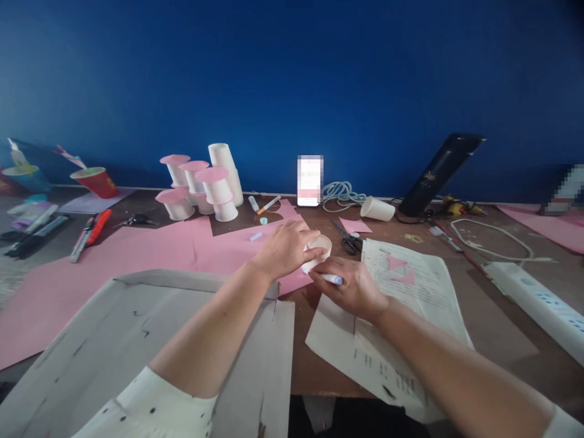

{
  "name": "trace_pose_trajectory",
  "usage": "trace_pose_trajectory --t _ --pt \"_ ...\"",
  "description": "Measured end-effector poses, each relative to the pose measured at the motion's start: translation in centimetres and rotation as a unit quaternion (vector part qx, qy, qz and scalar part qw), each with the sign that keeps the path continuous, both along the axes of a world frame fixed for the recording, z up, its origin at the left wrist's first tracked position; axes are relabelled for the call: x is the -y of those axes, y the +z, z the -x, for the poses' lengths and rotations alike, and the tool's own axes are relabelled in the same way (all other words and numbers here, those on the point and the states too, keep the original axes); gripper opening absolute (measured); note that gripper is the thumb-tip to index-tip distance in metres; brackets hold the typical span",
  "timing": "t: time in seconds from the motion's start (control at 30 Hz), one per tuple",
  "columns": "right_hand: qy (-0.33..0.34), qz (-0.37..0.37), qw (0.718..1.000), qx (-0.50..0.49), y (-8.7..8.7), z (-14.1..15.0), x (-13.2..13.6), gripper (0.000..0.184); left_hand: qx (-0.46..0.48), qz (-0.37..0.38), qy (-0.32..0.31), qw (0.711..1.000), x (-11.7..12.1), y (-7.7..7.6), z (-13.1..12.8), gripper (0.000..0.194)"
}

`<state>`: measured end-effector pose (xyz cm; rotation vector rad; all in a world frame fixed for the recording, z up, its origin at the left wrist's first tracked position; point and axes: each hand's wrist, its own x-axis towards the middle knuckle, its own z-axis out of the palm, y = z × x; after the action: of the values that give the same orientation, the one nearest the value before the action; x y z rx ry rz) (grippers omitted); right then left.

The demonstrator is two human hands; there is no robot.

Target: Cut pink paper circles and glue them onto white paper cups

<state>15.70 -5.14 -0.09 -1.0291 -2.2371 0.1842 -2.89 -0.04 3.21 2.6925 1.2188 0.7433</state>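
Note:
My left hand [287, 246] is closed around the side of a white paper cup [322, 243], its thumb and fingers at the rim. The cup stands over pink paper [230, 246]. Just to the right, my right hand [353, 286] grips a slim white tube [332, 278] with a pale bluish end, pen-like in shape. Its front end is hidden by my fingers, close to the lower side of the cup. Black scissors [350, 243] lie behind my right hand, beside a pink paper square [354, 225].
Stacked paper cups with pink tops [214, 176] stand at the back left. A lit phone [309, 181] leans on the blue wall. Another cup [378, 208] lies on its side. Printed sheets [424, 274], a power strip [538, 298] and a large grey-white board [150, 353] surround my arms.

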Motion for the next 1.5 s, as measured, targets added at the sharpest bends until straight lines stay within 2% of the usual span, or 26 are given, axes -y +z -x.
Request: trace_pose_trajectory --t 0.3,0.6,0.87,1.07,1.2,1.37,1.5 --pt "-0.023 0.165 0.984 -0.068 1.6 -1.3 -0.9 0.023 0.011 0.003 -0.01 1.0 0.1 0.2 0.0 0.059" --pt "-0.054 0.202 0.976 -0.055 1.9 -3.6 -2.4 0.034 0.006 -0.005 -0.007 1.0 0.2 0.2 0.0 0.059" --pt "-0.07 0.221 0.97 -0.073 2.0 -4.9 -3.5 0.031 0.0 -0.006 -0.01 1.0 0.2 0.3 0.0 0.056" --pt "-0.072 0.225 0.969 -0.076 2.0 -4.7 -3.4 0.032 -0.005 -0.009 -0.009 1.0 0.1 0.3 -0.1 0.054" --pt "-0.104 0.233 0.961 -0.107 1.7 -4.7 -3.5 0.028 -0.006 -0.001 -0.007 1.0 0.1 0.2 -0.1 0.054" --pt "-0.19 0.142 0.952 -0.194 1.8 -4.9 -3.6 0.035 -0.007 0.014 0.002 1.0 0.1 0.2 0.0 0.057" --pt "-0.224 0.093 0.939 -0.243 2.1 -4.8 -3.5 0.032 -0.008 0.0 -0.001 1.0 0.1 0.2 0.1 0.056"
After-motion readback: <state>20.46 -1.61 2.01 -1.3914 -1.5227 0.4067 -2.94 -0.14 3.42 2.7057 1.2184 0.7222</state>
